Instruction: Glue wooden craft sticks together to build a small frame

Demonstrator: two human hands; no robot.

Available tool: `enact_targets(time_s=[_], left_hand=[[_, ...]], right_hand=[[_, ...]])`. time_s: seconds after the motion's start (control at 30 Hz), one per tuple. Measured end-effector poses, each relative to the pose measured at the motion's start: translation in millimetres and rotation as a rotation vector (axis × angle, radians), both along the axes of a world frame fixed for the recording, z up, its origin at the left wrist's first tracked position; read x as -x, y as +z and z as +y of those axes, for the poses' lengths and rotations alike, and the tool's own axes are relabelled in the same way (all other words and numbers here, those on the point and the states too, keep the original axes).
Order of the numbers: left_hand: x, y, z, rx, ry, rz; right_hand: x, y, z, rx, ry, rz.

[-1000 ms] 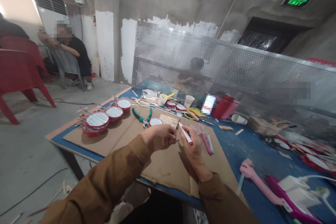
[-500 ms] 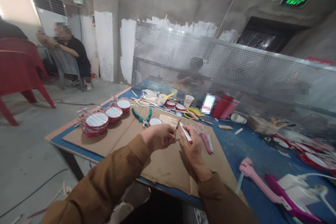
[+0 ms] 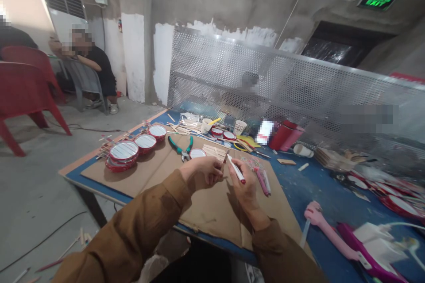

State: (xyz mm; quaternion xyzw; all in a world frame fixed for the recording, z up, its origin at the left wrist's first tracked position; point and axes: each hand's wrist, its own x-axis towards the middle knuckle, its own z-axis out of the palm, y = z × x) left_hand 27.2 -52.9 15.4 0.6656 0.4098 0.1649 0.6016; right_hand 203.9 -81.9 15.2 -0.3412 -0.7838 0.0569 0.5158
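Note:
My left hand is closed, pinching a small thin stick that looks brownish-red and points upward. My right hand is wrapped round a white marker with a red end, its other end close to the stick. Whether the marker touches the stick I cannot tell. Both hands are over a brown cardboard sheet. Just beyond them lie pale wooden sticks in a row and a red-rimmed white disc. Green-handled pliers lie open behind my left hand.
Red-rimmed discs are stacked at the left. Pink pens lie right of my right hand. A pink glue gun and a purple power strip are at the right. Paper cups, a lit phone and a mesh panel stand behind.
The view has shifted very slightly. Both hands keep their hold on the stick and the marker, almost in the same place; the marker's red end sits slightly lower.

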Motion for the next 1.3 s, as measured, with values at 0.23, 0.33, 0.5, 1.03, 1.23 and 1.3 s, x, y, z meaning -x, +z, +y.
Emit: enact_targets(time_s=[0.23,0.33,0.5,1.03,1.23,1.3], left_hand=[[0.0,-1.0,0.2,-0.002,0.01,-0.017],[1.2,-3.1,2.6,-0.004,-0.011,-0.021],[2.6,-6.0,5.3,-0.024,-0.031,-0.009],[-0.1,-1.8,3.2,0.0,-0.021,0.003],[0.4,-2.3,2.6,-0.002,-0.01,0.015],[0.9,-5.0,4.9,-0.004,-0.014,-0.005]], right_hand=[[0.5,1.1,-0.9,0.021,0.022,-0.009],[0.5,1.3,-1.5,0.034,0.029,-0.013],[0.4,1.2,-2.4,0.055,0.028,-0.027],[0.8,2.5,-1.8,0.004,-0.016,0.008],[1.5,3.7,-2.3,0.011,0.003,0.003],[2.0,4.6,-3.4,0.015,0.002,-0.001]])
